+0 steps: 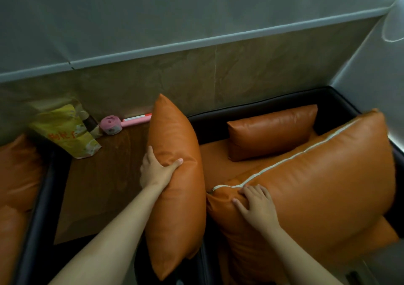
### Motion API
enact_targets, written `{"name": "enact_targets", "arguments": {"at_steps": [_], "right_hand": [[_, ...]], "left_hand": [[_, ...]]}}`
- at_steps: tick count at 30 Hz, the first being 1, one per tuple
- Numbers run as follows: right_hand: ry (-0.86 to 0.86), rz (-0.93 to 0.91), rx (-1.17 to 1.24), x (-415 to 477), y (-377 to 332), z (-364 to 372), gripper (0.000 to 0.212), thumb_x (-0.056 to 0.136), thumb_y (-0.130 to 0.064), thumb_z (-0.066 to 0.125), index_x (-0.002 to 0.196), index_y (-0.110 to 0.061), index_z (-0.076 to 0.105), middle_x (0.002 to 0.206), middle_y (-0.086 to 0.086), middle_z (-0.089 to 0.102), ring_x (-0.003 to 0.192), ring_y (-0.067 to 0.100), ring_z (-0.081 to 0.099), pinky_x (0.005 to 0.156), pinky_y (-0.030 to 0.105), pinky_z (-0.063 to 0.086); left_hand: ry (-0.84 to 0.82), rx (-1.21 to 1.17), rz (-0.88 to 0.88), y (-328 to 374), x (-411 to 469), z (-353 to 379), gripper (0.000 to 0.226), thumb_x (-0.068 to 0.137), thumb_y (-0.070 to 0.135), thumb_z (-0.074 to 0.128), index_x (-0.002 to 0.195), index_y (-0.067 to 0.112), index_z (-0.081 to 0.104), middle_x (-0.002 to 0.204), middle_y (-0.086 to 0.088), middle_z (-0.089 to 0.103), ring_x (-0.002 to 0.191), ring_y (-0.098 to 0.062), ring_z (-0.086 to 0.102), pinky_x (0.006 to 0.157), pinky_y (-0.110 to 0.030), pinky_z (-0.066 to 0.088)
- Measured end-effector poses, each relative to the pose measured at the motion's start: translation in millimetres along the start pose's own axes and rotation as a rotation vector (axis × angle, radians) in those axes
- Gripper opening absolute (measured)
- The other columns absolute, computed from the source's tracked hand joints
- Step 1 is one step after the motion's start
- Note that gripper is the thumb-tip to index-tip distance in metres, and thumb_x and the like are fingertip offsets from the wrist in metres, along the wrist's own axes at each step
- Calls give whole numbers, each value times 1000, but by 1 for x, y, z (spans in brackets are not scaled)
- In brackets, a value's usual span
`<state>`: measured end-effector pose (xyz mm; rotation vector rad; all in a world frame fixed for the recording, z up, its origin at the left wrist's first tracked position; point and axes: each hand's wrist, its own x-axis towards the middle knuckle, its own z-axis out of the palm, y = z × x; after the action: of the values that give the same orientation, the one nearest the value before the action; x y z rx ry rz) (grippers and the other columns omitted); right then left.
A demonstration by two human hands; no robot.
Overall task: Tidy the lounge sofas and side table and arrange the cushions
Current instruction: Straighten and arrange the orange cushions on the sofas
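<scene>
in my feed the left hand (156, 171) sits just left of centre, its grip closed on the upright cushion (177, 197): the thumb lies across the orange front face and the fingers wrap behind the left edge. that cushion stands on end at the seam between the table (98, 186) and the right sofa (218, 120), its top corner pointing to 12 o'clock.

the right hand (255, 206), toward 4 o'clock, lies flat on the big cushion (317, 186) with fingers spread, a wide grip pressing down and holding nothing; the fingertips touch the pale zip (284, 160) that runs along the cushion's top edge. the big cushion leans tilted over the sofa's orange seat.

a smaller cushion (273, 131) lies at about 1 o'clock against the dark back of the sofa, apart from both hands.

on the table, near 10 o'clock, a yellow packet (65, 131) leans at the wall, and just beside it lies a pink gadget (111, 124) with a long handle; i cannot tell what it is. at 9 o'clock the orange seat of a second sofa (17, 175) shows, blurred.
</scene>
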<state>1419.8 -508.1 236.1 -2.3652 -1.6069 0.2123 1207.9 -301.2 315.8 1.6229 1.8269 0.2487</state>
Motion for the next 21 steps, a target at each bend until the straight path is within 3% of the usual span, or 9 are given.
{"name": "enact_targets", "arguments": {"at_steps": [7,14,16,19,21], "right_hand": [[47,56,-3,-51,2,-17,50,94,-58,30,106,-26,67,107,-8,68,103,13,62,104,24,21],[89,137,-18,-76,-3,-20,57,92,-64,23,115,-30,62,109,-11,64,104,12,58,102,32,34],[103,142,-50,-77,-4,-21,58,92,-64,22,120,-32,62,105,-11,64,101,13,58,97,33,39],[143,120,-124,-77,-2,-23,52,93,-59,29,113,-33,69,89,-9,62,86,14,59,81,33,48],[150,100,-149,-81,4,-22,56,96,-60,23,109,-33,71,85,-8,59,82,14,57,76,32,49]], "left_hand": [[-14,31,6,3,-3,2,117,69,69,70,154,26,2,160,-7,14,144,-35,21,112,-54,27],[-6,99,26,16,-12,6,112,73,68,66,154,25,2,160,-9,15,143,-36,23,112,-55,28],[-11,111,44,18,-14,5,106,77,64,65,154,24,4,160,-10,18,142,-38,26,111,-53,30],[-10,103,53,17,-15,2,102,79,62,65,155,25,8,158,-10,24,139,-39,32,108,-51,34],[-4,94,52,16,-18,-1,101,79,61,66,154,25,11,157,-9,28,137,-38,35,106,-50,36]]}}
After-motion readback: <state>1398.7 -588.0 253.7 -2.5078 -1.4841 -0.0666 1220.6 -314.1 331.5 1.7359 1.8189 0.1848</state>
